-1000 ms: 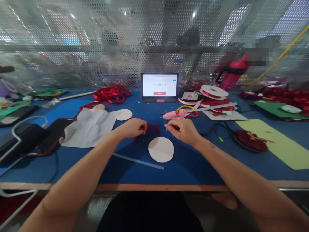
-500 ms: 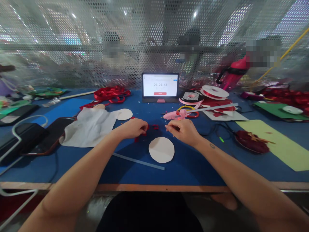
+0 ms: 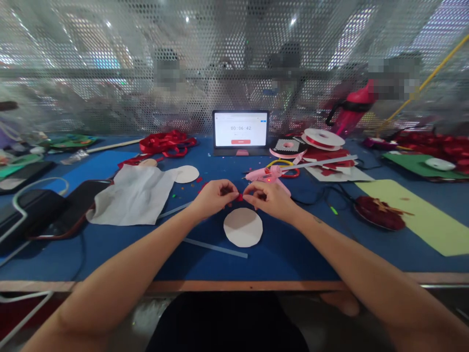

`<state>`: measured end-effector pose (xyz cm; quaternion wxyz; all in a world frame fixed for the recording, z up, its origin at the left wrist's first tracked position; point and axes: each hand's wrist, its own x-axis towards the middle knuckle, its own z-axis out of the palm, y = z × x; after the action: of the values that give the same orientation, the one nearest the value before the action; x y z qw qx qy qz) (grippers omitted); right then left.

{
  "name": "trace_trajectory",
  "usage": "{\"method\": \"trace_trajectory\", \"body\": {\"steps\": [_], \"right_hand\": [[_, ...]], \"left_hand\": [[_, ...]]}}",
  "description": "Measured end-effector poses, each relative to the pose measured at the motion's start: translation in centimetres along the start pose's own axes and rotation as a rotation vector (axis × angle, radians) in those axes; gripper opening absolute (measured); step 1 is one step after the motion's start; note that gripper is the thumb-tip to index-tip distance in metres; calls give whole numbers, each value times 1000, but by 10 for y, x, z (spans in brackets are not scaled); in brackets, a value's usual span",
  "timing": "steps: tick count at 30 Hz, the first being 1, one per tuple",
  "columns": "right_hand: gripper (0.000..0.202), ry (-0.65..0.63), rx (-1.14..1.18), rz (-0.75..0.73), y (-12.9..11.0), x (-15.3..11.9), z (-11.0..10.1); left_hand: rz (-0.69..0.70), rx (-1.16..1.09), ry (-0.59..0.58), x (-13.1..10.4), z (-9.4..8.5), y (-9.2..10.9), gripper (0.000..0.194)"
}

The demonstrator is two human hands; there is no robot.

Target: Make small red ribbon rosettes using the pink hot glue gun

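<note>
My left hand (image 3: 216, 199) is closed in a pinch on a small red ribbon piece (image 3: 240, 197), just above the blue table. My right hand (image 3: 270, 199) is also closed, its thumb and fingertip pinched at the other side of the same piece. A round white disc (image 3: 243, 228) lies flat right below both hands. Behind my right hand a pink glue gun (image 3: 264, 174) rests with a long glue stick in its back. More red scraps (image 3: 201, 187) lie partly hidden behind my left hand.
A tablet with a timer (image 3: 241, 129) stands at the back. Ribbon spools (image 3: 322, 139) are at the right rear, a red ribbon heap (image 3: 166, 143) at the left rear. A white cloth (image 3: 134, 195), a loose glue stick (image 3: 220, 248) and yellow paper (image 3: 414, 215) also lie here.
My left hand has moved right from the red scraps with a small piece. My right hand has come slightly left and down, so the fingertips of both hands now meet above the disc.
</note>
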<state>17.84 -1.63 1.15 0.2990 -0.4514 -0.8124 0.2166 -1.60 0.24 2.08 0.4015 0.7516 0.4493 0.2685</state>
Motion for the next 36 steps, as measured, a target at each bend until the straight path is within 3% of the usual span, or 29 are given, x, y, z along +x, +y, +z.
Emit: {"method": "trace_trajectory", "body": {"steps": [5,11,13,16,18,21,25,29,33,36], "right_hand": [[26,-44,136,13,1,-1,3],[20,-27,133,23,2,1,0],[16,8,68,12,5,2,-2],[10,34,-55,-11,8,3,-4],[10,29,-119,-20,10,3,-3],[11,-7,-194,-25,11,3,-2],[14,-71,-305,-30,10,2,-3],[16,-163,-410,-48,11,1,-3],[15,-247,-455,-84,11,0,-2],[13,-260,-481,-99,10,1,-2]], "left_hand": [[45,-58,80,-6,16,2,18],[92,102,107,-6,12,4,19],[157,204,53,-7,9,7,24],[249,388,-135,-11,8,10,47],[304,535,-240,-15,9,11,63],[369,677,-323,-18,10,12,72],[344,739,-386,-17,3,13,71],[275,823,-460,-14,-17,13,67],[223,879,-414,-12,-30,12,70],[257,822,-364,-11,-23,12,68]]}}
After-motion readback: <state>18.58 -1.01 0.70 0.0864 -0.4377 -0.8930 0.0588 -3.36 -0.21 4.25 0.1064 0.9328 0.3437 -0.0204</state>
